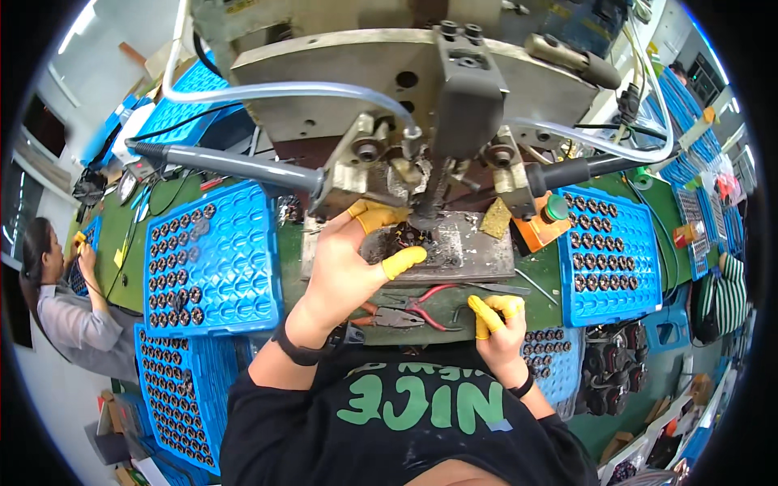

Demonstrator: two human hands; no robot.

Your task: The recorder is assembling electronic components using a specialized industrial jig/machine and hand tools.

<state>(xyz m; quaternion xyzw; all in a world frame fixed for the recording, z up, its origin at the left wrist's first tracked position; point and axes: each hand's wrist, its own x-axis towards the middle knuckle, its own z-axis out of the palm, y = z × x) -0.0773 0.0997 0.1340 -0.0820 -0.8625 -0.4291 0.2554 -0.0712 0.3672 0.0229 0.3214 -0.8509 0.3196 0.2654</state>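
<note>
Reaching in at the centre of the frame with the left hand (344,255), with thumb and forefinger in yellow finger covers (403,263) to either side of a small dark round part (412,235) on the metal base (478,253), just below the machine head (468,113). Cannot tell whether pinching the part or only framing it with that grip. Curling the right hand (501,324) at lower right of centre, with finger and thumb close together; cannot tell whether holding anything in that grip.

Looks like the placing or steadying step under the tool. Would next call for seating the part squarely, then drawing the fingertips clear of the head.

Can make out scuffed, flaky grey metal on the base, a rough-faced yellow pad (496,219) at its right and glossy clear tubing (284,87) arching across the upper left. See also moulded blue plastic in the left tray (243,275) and right tray (628,300), with rounded pockets and rows of dark rings (600,263), plus red-handled pliers (421,309) with smooth curved handles on the green bench (293,292).
</note>
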